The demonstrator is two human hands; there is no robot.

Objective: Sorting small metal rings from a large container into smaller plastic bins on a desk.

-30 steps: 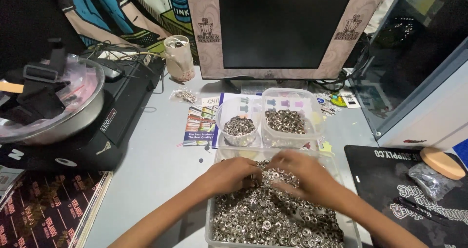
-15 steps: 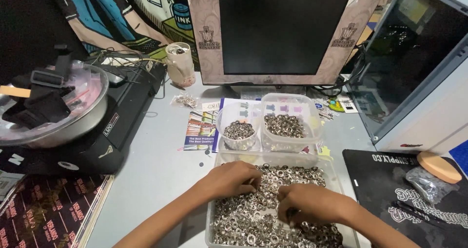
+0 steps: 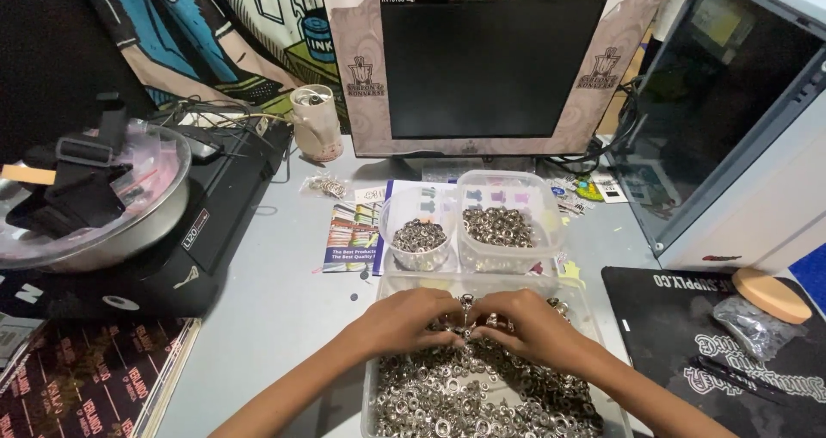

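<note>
Single head view, looking steeply down, close over desk, facing monitor.

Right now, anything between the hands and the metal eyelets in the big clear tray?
Nothing visible. The left hand and right hand both rest directly on the metal eyelets at the far end of the clear tray, fingers meeting in the middle. The two smaller eyelet containers sit beyond the tray, clear of the hands.

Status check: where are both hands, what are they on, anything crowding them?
Left hand and right hand together, fingers down in the metal eyelets. Eyelets fill the clear tray. Two smaller tubs sit just beyond; nothing blocking.
</note>
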